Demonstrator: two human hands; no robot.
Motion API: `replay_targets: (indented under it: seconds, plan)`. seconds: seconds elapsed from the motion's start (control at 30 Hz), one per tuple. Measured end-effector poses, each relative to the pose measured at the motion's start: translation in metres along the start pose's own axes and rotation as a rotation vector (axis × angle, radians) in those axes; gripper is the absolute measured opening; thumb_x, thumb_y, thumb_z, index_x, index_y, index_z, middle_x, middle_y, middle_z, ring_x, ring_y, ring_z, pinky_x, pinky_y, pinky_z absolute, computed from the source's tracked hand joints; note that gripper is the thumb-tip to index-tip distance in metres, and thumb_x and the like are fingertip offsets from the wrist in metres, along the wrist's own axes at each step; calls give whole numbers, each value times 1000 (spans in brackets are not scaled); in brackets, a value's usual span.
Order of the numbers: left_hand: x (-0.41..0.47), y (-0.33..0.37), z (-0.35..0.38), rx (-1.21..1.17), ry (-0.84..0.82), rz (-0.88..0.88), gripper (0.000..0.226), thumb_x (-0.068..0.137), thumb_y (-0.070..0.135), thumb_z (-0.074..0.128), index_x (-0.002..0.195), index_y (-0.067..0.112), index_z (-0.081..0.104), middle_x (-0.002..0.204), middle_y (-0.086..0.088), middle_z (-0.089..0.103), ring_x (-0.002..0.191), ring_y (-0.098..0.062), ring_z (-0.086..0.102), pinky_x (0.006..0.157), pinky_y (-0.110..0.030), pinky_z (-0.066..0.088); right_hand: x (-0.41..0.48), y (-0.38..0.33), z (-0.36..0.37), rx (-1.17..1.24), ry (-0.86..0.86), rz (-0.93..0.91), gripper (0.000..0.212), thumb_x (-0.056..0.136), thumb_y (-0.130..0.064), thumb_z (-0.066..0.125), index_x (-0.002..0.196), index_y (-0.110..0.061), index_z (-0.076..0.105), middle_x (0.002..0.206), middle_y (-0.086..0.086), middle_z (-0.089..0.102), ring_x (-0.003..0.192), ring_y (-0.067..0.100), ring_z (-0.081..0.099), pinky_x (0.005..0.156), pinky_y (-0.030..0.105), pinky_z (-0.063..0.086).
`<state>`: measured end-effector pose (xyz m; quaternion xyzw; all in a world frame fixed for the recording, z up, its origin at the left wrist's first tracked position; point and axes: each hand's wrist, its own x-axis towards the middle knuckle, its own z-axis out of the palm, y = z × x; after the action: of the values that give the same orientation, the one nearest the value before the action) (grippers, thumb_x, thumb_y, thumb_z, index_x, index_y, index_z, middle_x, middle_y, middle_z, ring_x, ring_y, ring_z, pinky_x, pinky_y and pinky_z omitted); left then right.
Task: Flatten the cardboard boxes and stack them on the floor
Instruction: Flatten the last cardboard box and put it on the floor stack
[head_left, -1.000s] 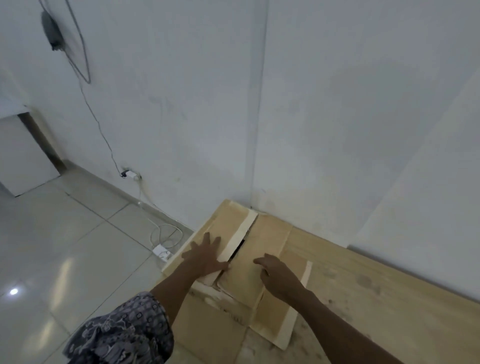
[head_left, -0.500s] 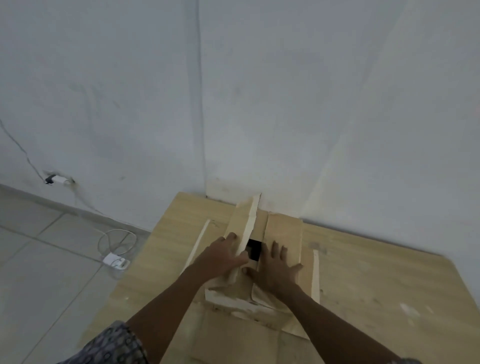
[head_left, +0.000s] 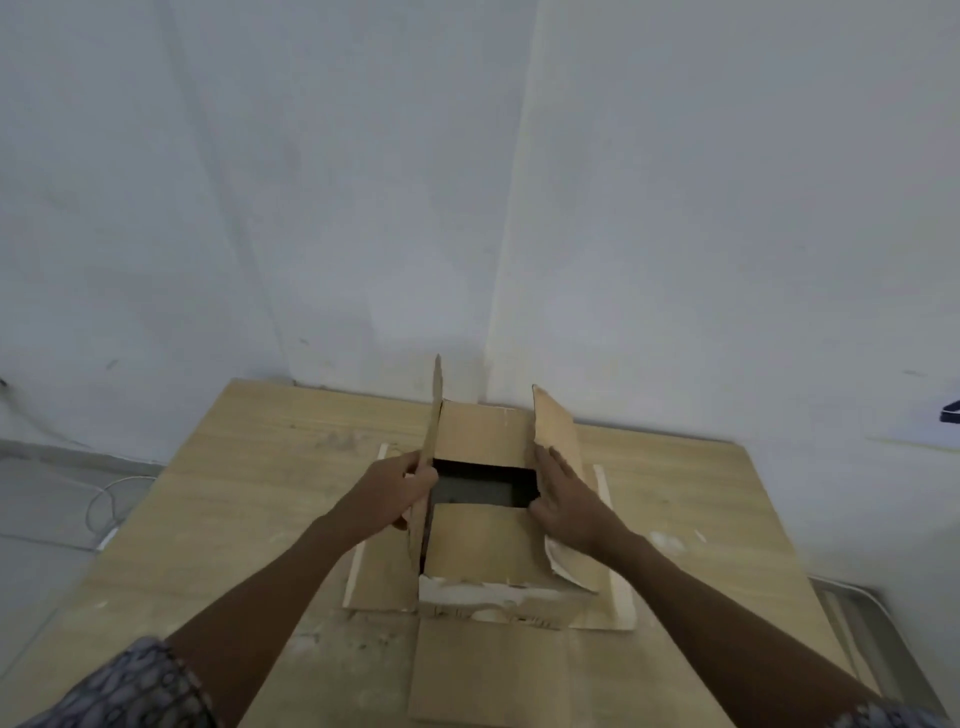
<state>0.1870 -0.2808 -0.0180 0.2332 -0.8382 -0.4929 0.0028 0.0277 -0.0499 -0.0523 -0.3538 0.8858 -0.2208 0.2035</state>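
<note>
A brown cardboard box (head_left: 483, 540) stands on a light wooden table (head_left: 291, 467), its top partly open with a dark gap in the middle. My left hand (head_left: 400, 488) grips the left top flap (head_left: 432, 415), which stands almost upright. My right hand (head_left: 566, 499) lies with fingers spread against the right top flap (head_left: 558, 431), pushing it outward. The near and far inner flaps lie flat across the opening. The box's lower flaps are spread out flat on the table around it.
White walls meet in a corner just behind the table. A white cable and charger (head_left: 111, 509) lie on the tiled floor at the left. The table's right edge borders a grey strip (head_left: 852, 618) of floor.
Both hands have pulled the two top flaps apart and upward, exposing the dark opening. The camera has swung to face the box squarely.
</note>
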Motion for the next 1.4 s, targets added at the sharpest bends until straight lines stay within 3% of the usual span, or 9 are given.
replay_targets:
  seconds: [0.2,0.3,0.4,0.53,0.8,0.97,1.07,1.23,1.4]
  plan:
    - [14,14,-3,575,66,157,83,91,13,57,155,26,6,155,-18,20,104,-26,59,74,-35,52,-32,33,-70,178,-20,-53,72,98,-29,49,152,-47,5,141,-11,46,127,13,49,99,27,45]
    - [11,23,5,1210,70,123,61,92,2,55,146,20,34,158,-28,-4,143,-48,13,111,-56,29,-42,57,-91,112,17,23,74,96,-27,52,153,-40,6,125,-7,57,106,15,63,77,23,53]
    - [15,15,25,1448,19,171,32,96,15,52,128,13,56,159,-28,3,145,-49,-1,115,-62,8,-48,76,-98,45,69,133,65,92,-17,53,149,-22,21,117,1,59,93,20,61,70,29,49]
    - [19,-1,60,1358,-169,174,46,100,26,36,143,13,42,154,-17,34,145,-42,16,115,-65,2,-48,95,-83,-166,110,158,36,95,-19,51,129,-12,43,127,9,55,97,22,56,79,35,50]
    - [33,-22,81,1063,-111,-2,70,99,50,31,153,10,15,159,-22,16,148,-40,5,111,-66,-11,-31,81,-38,-643,216,156,26,96,-33,53,115,-16,58,129,12,53,112,28,54,94,40,50]
    - [29,-17,67,279,250,-52,45,94,41,47,132,17,46,112,-4,65,115,-28,57,113,-61,22,-3,59,-24,-623,89,86,37,98,-23,44,134,-19,50,147,13,42,135,32,38,110,46,30]
    - [12,-11,49,-50,205,-105,65,91,50,57,143,16,40,117,-10,65,110,-28,60,99,-44,46,18,48,-20,-536,61,60,47,98,-22,44,144,-23,39,151,10,39,138,29,36,113,48,29]
    - [-10,-27,31,0,-50,-78,89,74,24,82,149,19,33,97,5,66,90,-4,62,76,-15,46,44,44,-33,-471,50,74,43,98,-35,48,139,-21,45,144,7,46,130,27,44,106,46,39]
    - [-18,-21,27,145,-61,64,33,81,16,75,109,30,62,96,14,63,90,-1,59,75,-15,45,62,45,-47,-583,-49,114,58,91,-45,57,141,-24,39,148,11,37,137,35,33,111,57,29]
